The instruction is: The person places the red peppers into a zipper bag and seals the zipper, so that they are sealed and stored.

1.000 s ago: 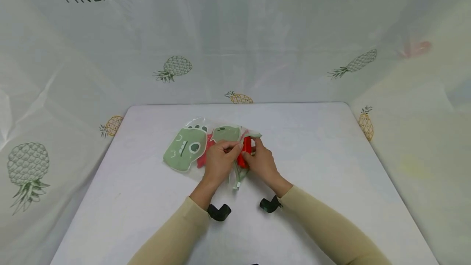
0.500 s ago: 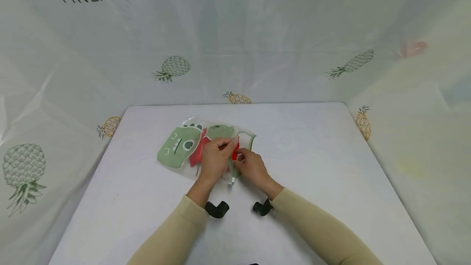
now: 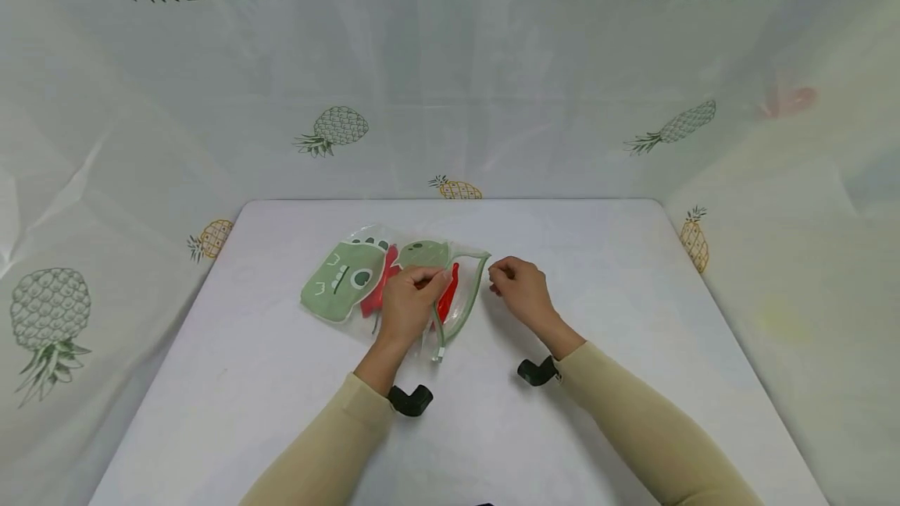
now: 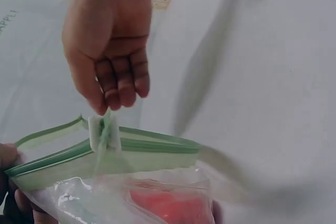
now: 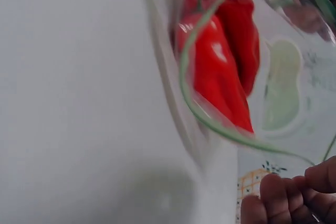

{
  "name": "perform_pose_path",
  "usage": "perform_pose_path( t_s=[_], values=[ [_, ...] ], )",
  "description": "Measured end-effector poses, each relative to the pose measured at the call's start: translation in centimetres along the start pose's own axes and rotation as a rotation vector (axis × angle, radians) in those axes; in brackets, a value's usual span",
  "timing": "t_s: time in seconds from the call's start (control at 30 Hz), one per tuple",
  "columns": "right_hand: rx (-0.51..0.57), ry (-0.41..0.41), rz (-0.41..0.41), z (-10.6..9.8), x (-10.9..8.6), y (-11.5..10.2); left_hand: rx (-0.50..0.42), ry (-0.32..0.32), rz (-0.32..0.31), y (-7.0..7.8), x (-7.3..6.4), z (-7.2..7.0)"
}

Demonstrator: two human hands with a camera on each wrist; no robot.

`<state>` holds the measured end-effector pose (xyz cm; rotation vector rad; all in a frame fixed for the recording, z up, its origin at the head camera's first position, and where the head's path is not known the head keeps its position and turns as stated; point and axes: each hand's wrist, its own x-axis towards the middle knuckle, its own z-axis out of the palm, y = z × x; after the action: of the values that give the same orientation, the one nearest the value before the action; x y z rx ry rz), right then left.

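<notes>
A clear slider bag [image 3: 341, 283] with green monster prints lies mid-table, its green-edged mouth gaping to the right. My left hand [image 3: 406, 303] pinches the mouth's left edge between thumb and fingers. Inside are red peppers [image 5: 215, 66], seen with their stems in the right wrist view; reddish shapes also show through the plastic in the left wrist view. A white slider [image 4: 105, 132] sits on the green zip strip. Just right of the mouth's far corner, my right hand [image 3: 523, 289] hovers with loosely curled fingers, nothing visible in them.
The white table [image 3: 619, 295] ends at a pale curtain [image 3: 548, 139] printed with pineapples, which rises behind and at both sides. A black wrist fitting hangs by each sleeve, low over the tabletop.
A red pepper held between both hands went into the bag. My right hand then let go and drew away to the right. The left hand kept its grip on the bag.
</notes>
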<state>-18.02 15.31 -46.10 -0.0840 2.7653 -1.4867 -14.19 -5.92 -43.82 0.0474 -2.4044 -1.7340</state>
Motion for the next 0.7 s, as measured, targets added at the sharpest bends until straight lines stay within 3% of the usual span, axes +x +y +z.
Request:
perform_pose_path(
  t_s=[0.13, 0.4, 0.7],
  values=[
    [0.017, 0.004, 0.029, -1.4, 0.8, 0.1, 0.022, 0.002, -0.008, 0.0, -0.3, 0.1],
    [0.199, -0.095, 0.138, -2.1, 1.9, -0.6, 0.039, -0.008, -0.011, -0.2, -0.9, 0.2],
    [0.177, -0.164, 0.176, -1.7, 2.9, -1.0, 0.028, -0.034, 0.016, -0.6, -1.5, 0.3]
  ],
)
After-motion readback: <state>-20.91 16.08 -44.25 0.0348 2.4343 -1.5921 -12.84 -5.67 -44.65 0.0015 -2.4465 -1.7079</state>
